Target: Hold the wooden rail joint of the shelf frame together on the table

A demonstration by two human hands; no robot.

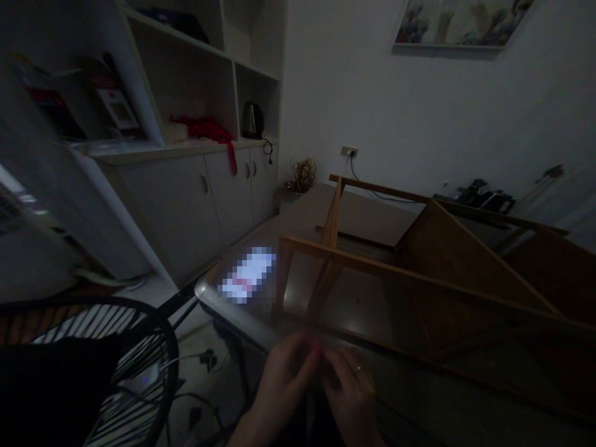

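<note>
My left hand (291, 366) and my right hand (347, 385) meet at the front edge of the table (298, 214), fingertips pinched close together. Something small and reddish shows between them, too dark and blurred to name. A ring sits on a finger of my right hand. Just beyond my hands lies a wooden frame (367, 264) with slats and brown panels, on its side on the tabletop. A lit phone-like screen (249, 273), pixelated, rests at the table's left corner.
At lower left stands a round black chair (167, 347) with dark cloth on it. Cables and a plug (208, 360) lie on the floor. White cabinets (172, 198) hold a kettle (252, 120) and red cloth (205, 127). Dark appliances (487, 198) are at the far right.
</note>
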